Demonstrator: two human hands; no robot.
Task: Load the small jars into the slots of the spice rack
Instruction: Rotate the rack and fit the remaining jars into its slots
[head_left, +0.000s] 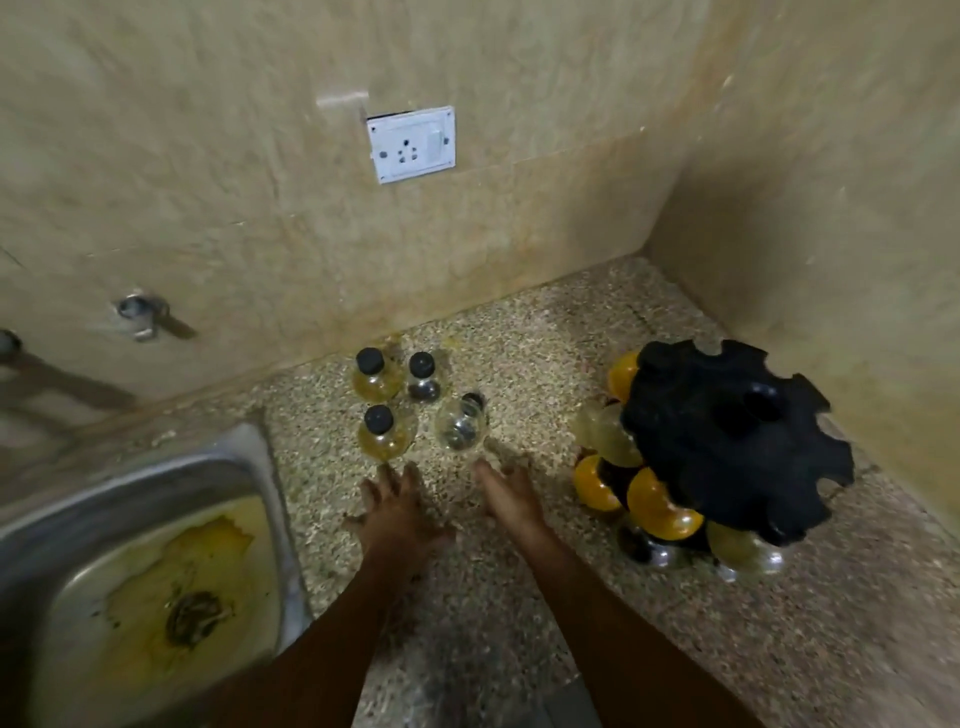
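Observation:
Several small clear jars with black caps stand on the speckled counter near the back wall: a yellow-filled jar (375, 375), a dark-filled jar (423, 378), another yellow-filled jar (385, 432) and a jar (461, 423) that leans over. A black spice rack (727, 436) stands at the right with several orange, yellow and dark jars (655, 505) in its lower slots. My left hand (397, 506) is just below the near yellow jar, fingers apart, holding nothing. My right hand (506, 493) reaches towards the leaning jar, empty and apart from it.
A steel sink (130, 561) with yellowish residue and a drain lies at the left, its rim close to my left forearm. A tiled wall with a white socket (411, 143) and a tap fitting (139, 310) is behind; another wall closes the right side.

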